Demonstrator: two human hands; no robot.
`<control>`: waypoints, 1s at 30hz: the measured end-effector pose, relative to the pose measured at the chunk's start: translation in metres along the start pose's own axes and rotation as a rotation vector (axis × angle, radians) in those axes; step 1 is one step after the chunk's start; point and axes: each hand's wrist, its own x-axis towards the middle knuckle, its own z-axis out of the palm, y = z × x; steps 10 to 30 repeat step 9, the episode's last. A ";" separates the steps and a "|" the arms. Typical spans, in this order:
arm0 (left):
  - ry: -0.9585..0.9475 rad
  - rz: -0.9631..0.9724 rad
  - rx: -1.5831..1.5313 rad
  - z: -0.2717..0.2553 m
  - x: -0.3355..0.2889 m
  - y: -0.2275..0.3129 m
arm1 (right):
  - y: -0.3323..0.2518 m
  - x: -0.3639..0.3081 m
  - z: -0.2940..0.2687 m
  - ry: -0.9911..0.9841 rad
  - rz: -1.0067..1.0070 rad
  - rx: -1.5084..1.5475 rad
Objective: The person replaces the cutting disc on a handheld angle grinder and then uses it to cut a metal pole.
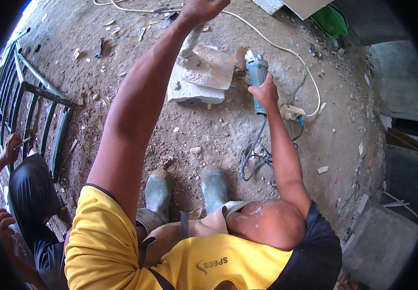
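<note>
My right hand (266,93) is wrapped round the lower body of a blue-green angle grinder (258,72), its thumb across the casing. The grinder's brownish disc (242,57) points away from me, beside a pale stone slab (213,70). That slab rests on a white block (197,92) on the dirt. A whitish, dusty cylindrical piece (188,47) stands on the slab, partly behind my left forearm. Beyond it my left hand (203,8) reaches to the upper edge, its fingers looking curled; the picture cuts them off, so what they hold is hidden.
A pale extension cord (267,36) curves to a white socket block (292,112) right of the grinder. Dark cable (250,164) lies coiled near my boots (213,186). A dark metal frame (39,92) lies left, beside another person's hand (11,149). Debris dots the dirt floor.
</note>
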 end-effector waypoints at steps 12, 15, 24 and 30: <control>0.032 0.036 0.036 0.002 0.003 -0.006 | -0.006 -0.011 0.002 -0.022 -0.036 -0.010; 0.032 0.036 0.036 0.002 0.003 -0.006 | -0.006 -0.011 0.002 -0.022 -0.036 -0.010; 0.032 0.036 0.036 0.002 0.003 -0.006 | -0.006 -0.011 0.002 -0.022 -0.036 -0.010; 0.032 0.036 0.036 0.002 0.003 -0.006 | -0.006 -0.011 0.002 -0.022 -0.036 -0.010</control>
